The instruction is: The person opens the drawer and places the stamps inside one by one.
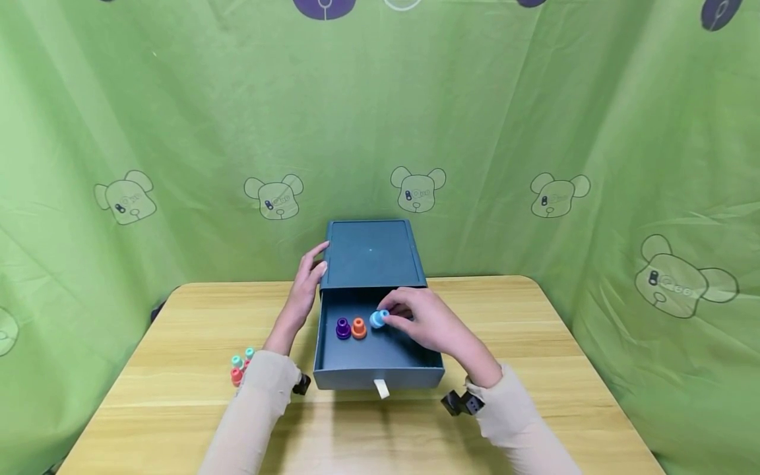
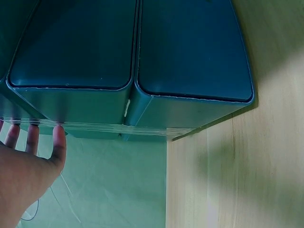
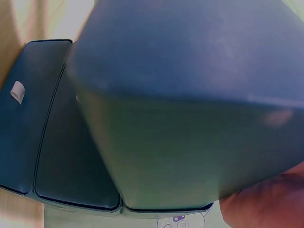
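My right hand (image 1: 424,320) pinches a light blue stepped plastic peg (image 1: 377,319) between thumb and fingers, inside the pulled-out top drawer (image 1: 380,378) of a dark blue drawer unit (image 1: 371,254). Left of it in the drawer, a purple peg (image 1: 343,328) and an orange peg (image 1: 359,328) stand upright side by side. My left hand (image 1: 305,287) rests against the unit's left side; in the left wrist view its extended fingertips touch that side. The right wrist view shows part of the right hand (image 3: 266,204) behind the open drawer, whose wall hides the fingers and peg.
Several small teal and red pegs (image 1: 237,376) sit on the wooden table (image 1: 148,396), left of the unit and partly behind the left sleeve. A white pull tab (image 1: 381,388) hangs from the drawer front. Behind the table hangs a green curtain (image 1: 356,119).
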Tool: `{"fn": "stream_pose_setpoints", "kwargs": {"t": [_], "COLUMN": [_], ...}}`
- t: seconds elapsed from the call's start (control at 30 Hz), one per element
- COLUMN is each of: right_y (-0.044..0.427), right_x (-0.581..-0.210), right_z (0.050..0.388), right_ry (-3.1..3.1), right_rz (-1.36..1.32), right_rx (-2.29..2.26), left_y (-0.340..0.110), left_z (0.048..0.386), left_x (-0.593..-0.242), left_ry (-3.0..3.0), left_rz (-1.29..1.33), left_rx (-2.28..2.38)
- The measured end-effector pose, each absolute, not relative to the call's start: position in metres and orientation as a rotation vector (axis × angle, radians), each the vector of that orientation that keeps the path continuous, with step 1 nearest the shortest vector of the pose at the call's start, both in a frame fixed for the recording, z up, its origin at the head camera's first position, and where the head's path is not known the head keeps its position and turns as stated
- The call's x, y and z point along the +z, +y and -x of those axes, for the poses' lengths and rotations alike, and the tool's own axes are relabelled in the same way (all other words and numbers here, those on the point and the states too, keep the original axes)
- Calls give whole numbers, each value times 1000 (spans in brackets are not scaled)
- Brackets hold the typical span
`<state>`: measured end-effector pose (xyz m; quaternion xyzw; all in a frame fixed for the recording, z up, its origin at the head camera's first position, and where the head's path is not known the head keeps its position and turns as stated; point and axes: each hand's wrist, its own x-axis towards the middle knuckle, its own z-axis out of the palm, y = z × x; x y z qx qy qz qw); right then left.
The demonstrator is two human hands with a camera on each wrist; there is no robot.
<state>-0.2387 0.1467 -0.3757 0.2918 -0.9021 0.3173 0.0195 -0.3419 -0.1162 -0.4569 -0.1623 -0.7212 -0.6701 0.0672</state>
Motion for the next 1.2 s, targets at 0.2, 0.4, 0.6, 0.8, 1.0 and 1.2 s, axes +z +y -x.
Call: {"fn": "stream_pose_setpoints", "kwargs": {"t": [0.2, 0.4, 0.6, 0.8, 1.0, 1.2], "right_y": [146, 145, 144, 141, 140, 141], "right_x": [-377, -378, -379, -379, -378, -379], "right_z": [240, 240, 239, 240, 239, 238], "right_ry": [-2796, -2801, -2802, -2823, -2858, -2841], "right_rz": [-927, -921, -926, -930, -937, -943], "right_rx": [943, 876, 827, 755, 697, 707], "left_y": [-118, -116, -115, -116, -117, -116], "left_z": [342, 327, 324, 320, 321, 320], "left_x": [-455, -438, -435, -428, -429, -429], "left_ry": [-2194, -2220, -2218, -2208, -2229, -2217], "left_rz": [492, 479, 485, 492, 494, 501], "left_rx": [-2043, -2052, -2057, -2057, -2054, -2053]}}
